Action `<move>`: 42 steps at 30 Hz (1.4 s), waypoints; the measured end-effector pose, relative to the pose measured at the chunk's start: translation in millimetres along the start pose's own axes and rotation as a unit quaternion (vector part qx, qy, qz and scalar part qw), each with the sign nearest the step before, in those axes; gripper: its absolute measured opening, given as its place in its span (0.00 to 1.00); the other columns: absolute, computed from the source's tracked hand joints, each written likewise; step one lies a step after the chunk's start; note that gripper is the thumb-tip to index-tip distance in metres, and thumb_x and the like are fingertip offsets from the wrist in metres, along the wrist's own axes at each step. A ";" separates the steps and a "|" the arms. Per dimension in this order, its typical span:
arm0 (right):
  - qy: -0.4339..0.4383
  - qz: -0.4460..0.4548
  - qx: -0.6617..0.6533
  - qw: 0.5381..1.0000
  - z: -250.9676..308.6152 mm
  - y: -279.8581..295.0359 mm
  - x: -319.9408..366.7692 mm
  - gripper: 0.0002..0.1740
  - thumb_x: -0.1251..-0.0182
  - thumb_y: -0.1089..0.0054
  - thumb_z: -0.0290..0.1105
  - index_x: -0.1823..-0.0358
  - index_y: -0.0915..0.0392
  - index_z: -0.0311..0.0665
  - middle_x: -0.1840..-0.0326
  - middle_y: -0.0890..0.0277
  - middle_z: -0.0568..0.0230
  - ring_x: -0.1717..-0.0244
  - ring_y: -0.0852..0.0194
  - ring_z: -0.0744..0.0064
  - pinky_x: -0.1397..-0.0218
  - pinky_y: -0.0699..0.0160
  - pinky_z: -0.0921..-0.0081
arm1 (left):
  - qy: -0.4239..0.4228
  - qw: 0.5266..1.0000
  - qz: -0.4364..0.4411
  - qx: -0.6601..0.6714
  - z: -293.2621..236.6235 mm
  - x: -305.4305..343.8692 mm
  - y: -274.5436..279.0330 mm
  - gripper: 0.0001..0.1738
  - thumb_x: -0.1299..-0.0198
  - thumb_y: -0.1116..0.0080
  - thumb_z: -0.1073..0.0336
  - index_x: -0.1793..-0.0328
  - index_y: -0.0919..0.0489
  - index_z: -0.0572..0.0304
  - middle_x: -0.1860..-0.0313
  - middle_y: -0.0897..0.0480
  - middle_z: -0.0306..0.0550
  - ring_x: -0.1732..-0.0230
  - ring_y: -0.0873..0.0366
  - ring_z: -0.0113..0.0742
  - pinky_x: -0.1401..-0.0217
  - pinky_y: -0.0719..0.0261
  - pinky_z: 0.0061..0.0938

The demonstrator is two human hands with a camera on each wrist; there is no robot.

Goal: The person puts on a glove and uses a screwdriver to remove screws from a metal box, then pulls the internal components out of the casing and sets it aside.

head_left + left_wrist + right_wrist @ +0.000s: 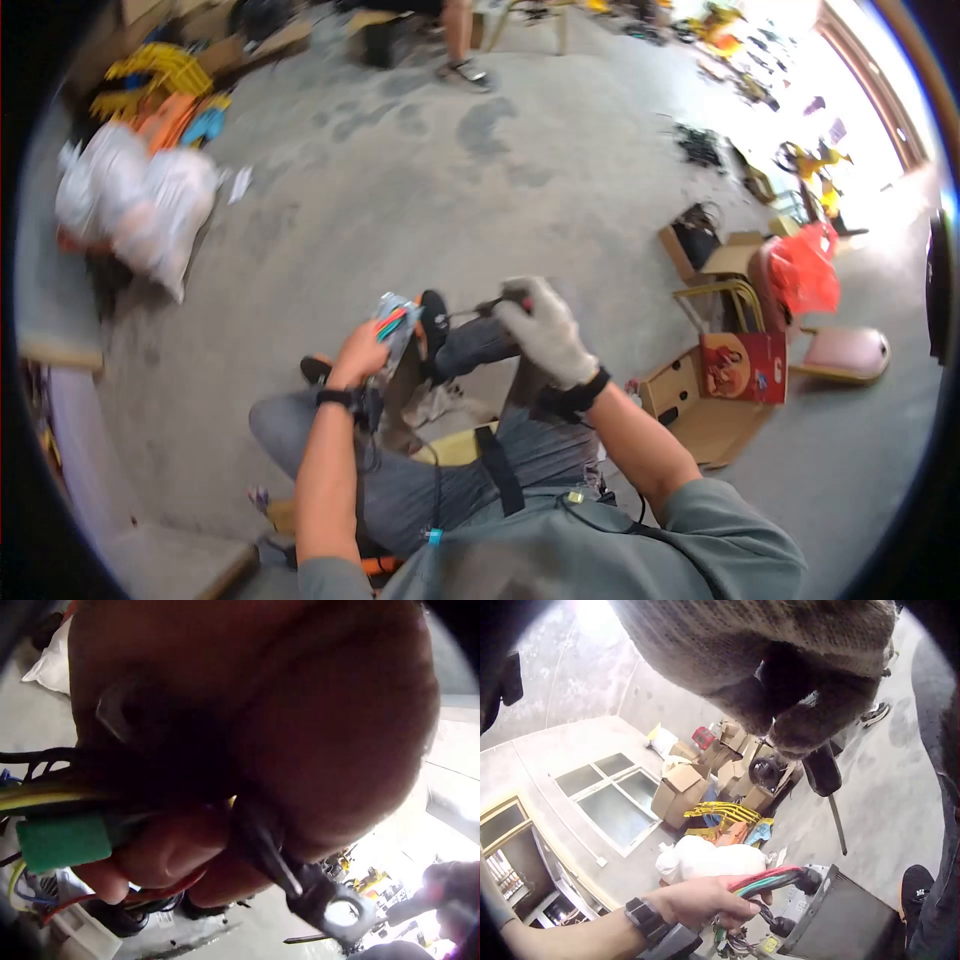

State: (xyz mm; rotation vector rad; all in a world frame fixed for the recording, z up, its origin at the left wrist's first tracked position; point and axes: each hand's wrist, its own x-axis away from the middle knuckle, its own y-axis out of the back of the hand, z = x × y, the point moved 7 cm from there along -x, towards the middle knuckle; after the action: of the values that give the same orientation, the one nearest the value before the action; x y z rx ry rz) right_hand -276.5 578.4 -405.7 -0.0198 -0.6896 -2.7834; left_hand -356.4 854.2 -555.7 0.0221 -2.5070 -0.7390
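Note:
My bare left hand (362, 355) grips a bundle of thick red, green and black cables (769, 880). The cables run into a grey metal box (847, 919), seen in the right wrist view beside the hand. In the left wrist view, a green connector (64, 841) and thinner wires hang by the fingers, and a metal ring lug (361, 928) sticks out past them. My right hand (548, 335), in a knitted glove, holds a screwdriver (823, 771) by its dark handle. Its thin shaft points toward the box, apart from it in the right wrist view.
An open cardboard box (715, 425) lies to the right, near a chair with a red bag (803, 270). White sacks (140, 205) and yellow parts (160, 75) stand at the left. A person's foot (465, 75) shows at the far side.

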 end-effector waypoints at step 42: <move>0.049 0.102 0.105 0.988 19.2 -52.8 -7.4 0.18 0.32 0.38 0.29 0.43 0.24 0.31 0.53 0.17 0.48 0.50 0.16 0.59 0.44 0.21 0.68 | -0.055 0.996 -0.064 -0.025 -9.3 18.7 -12.4 0.19 0.40 0.33 0.53 0.52 0.17 0.60 0.56 0.14 0.60 0.51 0.17 0.61 0.49 0.21 0.48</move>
State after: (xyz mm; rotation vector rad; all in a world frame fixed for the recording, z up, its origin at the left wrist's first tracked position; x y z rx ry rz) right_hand -284.4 634.0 -413.3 0.0832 -0.8990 -2.4877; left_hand -369.5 836.0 -546.4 0.1280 -2.6091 -0.8766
